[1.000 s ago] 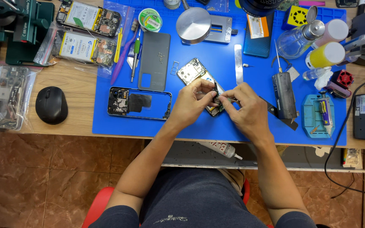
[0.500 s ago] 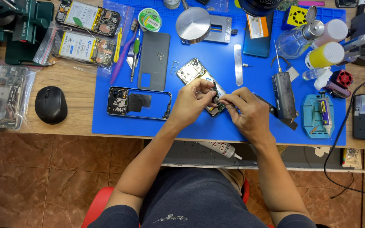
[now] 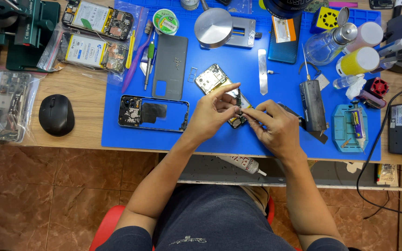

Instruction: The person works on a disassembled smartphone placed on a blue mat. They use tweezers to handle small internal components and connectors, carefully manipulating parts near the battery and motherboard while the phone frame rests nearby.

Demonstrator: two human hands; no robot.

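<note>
An opened phone point(image 3: 211, 78) with its board bared lies slanted on the blue work mat point(image 3: 117, 135). My left hand point(image 3: 211, 113) rests on the phone's lower end, thumb and middle finger pinching its edge and the index finger raised straight. My right hand point(image 3: 277, 128) meets it from the right, with thumb and forefinger pinched on a thin tool whose tip touches the phone's lower part. The hands hide that end of the phone.
A black phone frame point(image 3: 152, 113) and a grey back cover point(image 3: 170, 65) lie left of the hands. A black handheld tool point(image 3: 312, 104), a blue holder point(image 3: 353, 123), bottles point(image 3: 324, 44) and a round metal disc point(image 3: 213, 27) stand right and behind. A mouse point(image 3: 56, 115) sits on the wooden desk.
My left index finger has lifted and straightened. Both hands have stayed together over the phone's lower end, and the right hand's pinch has shifted slightly.
</note>
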